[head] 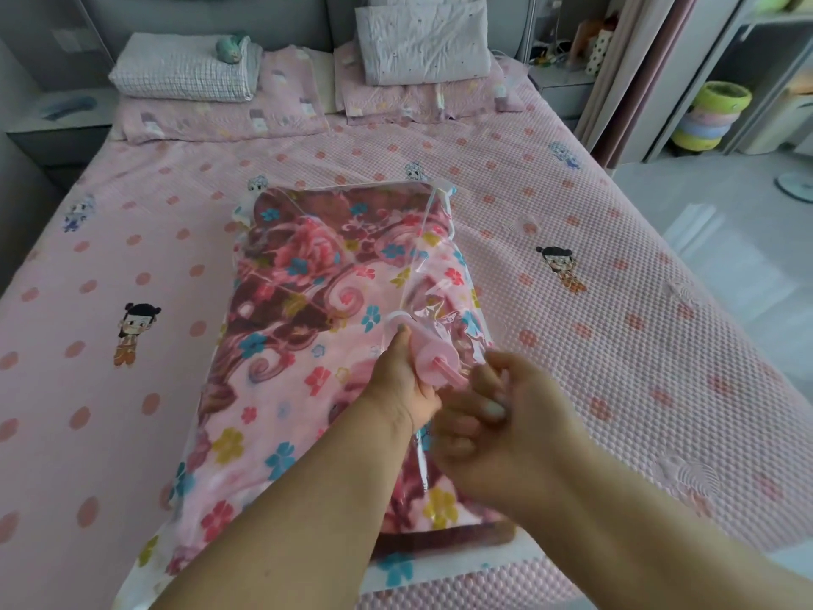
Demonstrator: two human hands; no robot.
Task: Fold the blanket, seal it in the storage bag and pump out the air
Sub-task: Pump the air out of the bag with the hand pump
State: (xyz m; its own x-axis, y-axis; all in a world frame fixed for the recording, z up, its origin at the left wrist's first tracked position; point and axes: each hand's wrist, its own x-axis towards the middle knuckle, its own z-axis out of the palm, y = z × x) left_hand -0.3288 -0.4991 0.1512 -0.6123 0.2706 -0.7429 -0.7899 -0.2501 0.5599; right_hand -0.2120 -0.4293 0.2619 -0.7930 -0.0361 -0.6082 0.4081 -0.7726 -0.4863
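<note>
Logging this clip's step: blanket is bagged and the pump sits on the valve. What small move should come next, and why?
Probably push the handle back into the pump. The left hand grips the pump body on the bag; the right hand holds the handle with the rod showing, so it looks drawn out. The film is loose and wrinkled by the valve, so air likely remains around the blanket.

Head view, close, down over bed point(616, 345).

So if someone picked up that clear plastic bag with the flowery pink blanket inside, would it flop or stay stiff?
The clear plastic storage bag looks loose and wrinkled, so it would probably sag. The folded floral blanket looks thick, so likely bulky but soft. The glossy film may be slippery.
</note>
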